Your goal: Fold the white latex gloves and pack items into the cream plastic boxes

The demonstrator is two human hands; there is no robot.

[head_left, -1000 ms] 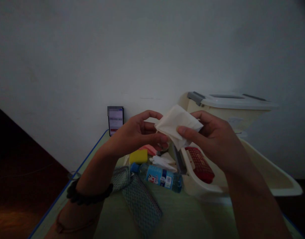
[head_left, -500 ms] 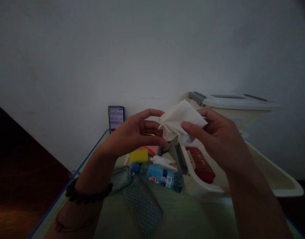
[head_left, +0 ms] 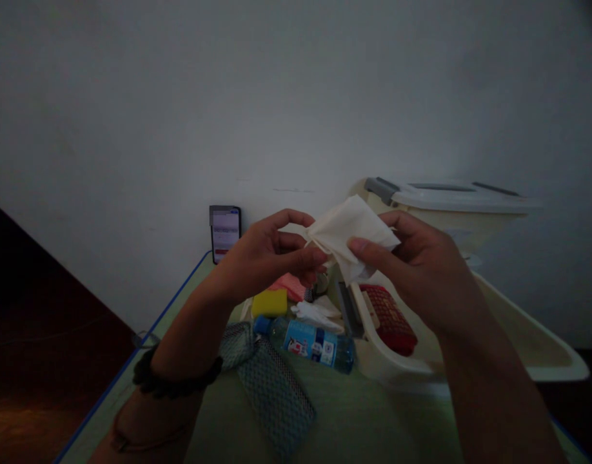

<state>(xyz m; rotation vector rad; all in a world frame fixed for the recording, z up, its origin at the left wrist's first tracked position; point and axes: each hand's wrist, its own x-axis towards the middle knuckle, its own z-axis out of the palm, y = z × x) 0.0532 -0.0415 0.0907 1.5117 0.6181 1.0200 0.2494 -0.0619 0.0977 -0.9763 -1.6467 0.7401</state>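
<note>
Head view: a folded white tissue (head_left: pixel 356 225) is held in mid-air above the table (head_left: pixel 358 425), between the two hands. Its right side is pinched by the right hand (head_left: pixel 414 261), thumb flat on the front and fingers behind; its left corner is loosely gripped by the half-curled left hand (head_left: pixel 276 258), thumb and fingertips drawn nearly together. Loose layers hang at the lower edge, so these are best smoothed by the left fingertips while the right pinch is kept firm but light, lest the thin sheet be creased or torn.

Below, a blue-capped plastic bottle (head_left: pixel 310 341) is laid beside a yellow sponge (head_left: pixel 269 303) and a patterned cloth (head_left: pixel 276 393). To the right, a red patterned pouch (head_left: pixel 390 322) is contained in an open cream bin (head_left: pixel 371 338).
</note>
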